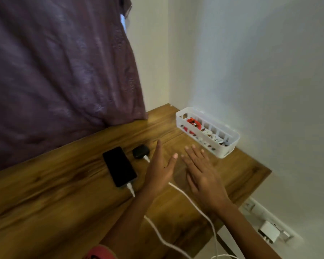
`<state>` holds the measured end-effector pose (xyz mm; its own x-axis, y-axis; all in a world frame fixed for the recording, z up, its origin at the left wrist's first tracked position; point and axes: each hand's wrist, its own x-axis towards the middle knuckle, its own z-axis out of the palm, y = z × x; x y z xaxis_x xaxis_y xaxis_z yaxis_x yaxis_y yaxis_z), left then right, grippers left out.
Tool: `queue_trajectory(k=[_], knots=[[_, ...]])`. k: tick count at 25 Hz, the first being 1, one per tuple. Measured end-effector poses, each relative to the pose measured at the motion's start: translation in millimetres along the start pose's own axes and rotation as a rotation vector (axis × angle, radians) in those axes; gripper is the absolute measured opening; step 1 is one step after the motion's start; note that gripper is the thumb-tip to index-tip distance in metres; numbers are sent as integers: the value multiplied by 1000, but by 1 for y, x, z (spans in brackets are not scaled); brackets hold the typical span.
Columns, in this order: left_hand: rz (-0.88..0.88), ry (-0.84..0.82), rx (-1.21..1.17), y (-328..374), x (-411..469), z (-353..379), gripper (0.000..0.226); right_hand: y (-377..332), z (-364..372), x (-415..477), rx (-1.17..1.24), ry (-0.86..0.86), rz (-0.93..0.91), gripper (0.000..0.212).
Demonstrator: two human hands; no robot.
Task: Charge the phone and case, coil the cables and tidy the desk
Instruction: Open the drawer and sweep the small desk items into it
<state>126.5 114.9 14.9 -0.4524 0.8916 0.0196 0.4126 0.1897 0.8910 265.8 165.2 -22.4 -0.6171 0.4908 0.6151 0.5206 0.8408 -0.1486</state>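
Most of your view's left is a purple curtain point(54, 71), which hangs over the desk's far edge and hides what lies behind it. The wooden desk point(45, 193) is cut off at the left and bottom. Your left hand point(159, 169) stands edge-on, fingers straight and thumb out, holding nothing. Your right hand point(204, 174) is palm down beside it with fingers spread flat, also holding nothing; you cannot tell whether either touches the wood.

A white slotted basket point(230, 144) sits against the wall at the far right corner, holding a red coil point(194, 122) and white coils point(213, 137), partly masked by its slats. The phone point(119, 166) lies screen up and dark, left of your left hand, its long axis running from far left to near right, port end toward you. The black case point(140, 151) rests just beyond the phone's far end.

The phone cable point(130, 189) is plugged in, then passes behind your left forearm. The case cable point(146, 158) disappears under your left hand and reappears toward the near edge. A white charger point(269, 233) on the wall is blurred.
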Motion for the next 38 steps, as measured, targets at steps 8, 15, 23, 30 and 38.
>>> queue_trajectory(k=[8, 15, 23, 30, 38], knots=[[89, 158, 3, -51, -224, -149, 70, -233, -44, -52, 135, 154, -44, 39], [-130, 402, 14, -104, -395, -250, 63, -419, -46, -128, 426, -47, -65, 40], [-435, 590, -703, -181, -506, -283, 29, -538, -33, -210, 1230, -384, 753, 19], [-817, 845, -1251, -290, -551, -270, 55, -542, 57, -261, 1896, -500, 1910, 71], [-590, 1215, -1603, -354, -543, -301, 73, -553, 113, -267, 2012, -269, 1928, 112]])
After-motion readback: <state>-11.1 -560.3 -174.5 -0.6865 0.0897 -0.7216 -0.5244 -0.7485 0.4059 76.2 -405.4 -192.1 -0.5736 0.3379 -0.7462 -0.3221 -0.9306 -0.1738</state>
